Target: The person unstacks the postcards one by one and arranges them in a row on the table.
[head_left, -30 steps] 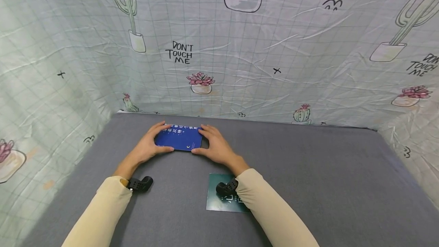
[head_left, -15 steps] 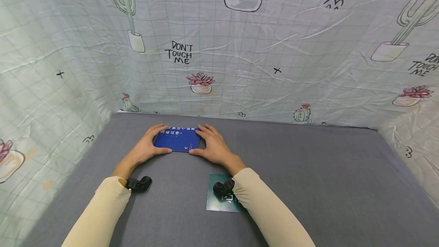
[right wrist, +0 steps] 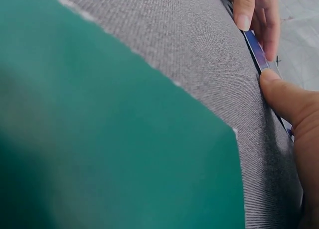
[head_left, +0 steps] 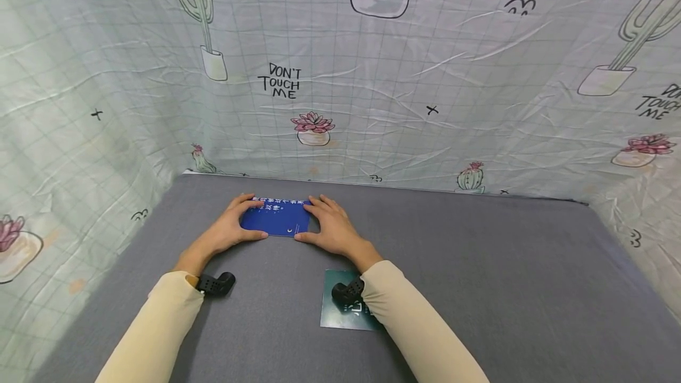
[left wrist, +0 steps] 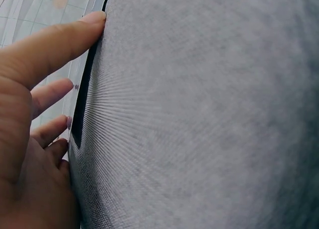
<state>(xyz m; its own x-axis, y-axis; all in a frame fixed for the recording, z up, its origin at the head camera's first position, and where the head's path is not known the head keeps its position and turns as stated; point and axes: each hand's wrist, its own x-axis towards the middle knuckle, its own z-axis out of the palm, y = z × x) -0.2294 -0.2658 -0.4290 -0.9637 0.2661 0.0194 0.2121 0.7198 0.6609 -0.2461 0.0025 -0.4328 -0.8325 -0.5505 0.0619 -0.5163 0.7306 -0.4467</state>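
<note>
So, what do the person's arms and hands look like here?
The arms are in long, plain, pale cream sleeves, slightly bunched near the wrists. Each wrist wears a black device with a curved, rounded end; small holes show on the left one. The hands are bare, without gloves. No cables are visible.

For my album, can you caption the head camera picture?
Left fingers and right fingers hold a blue card; a green card lies nearer the camera.
</note>
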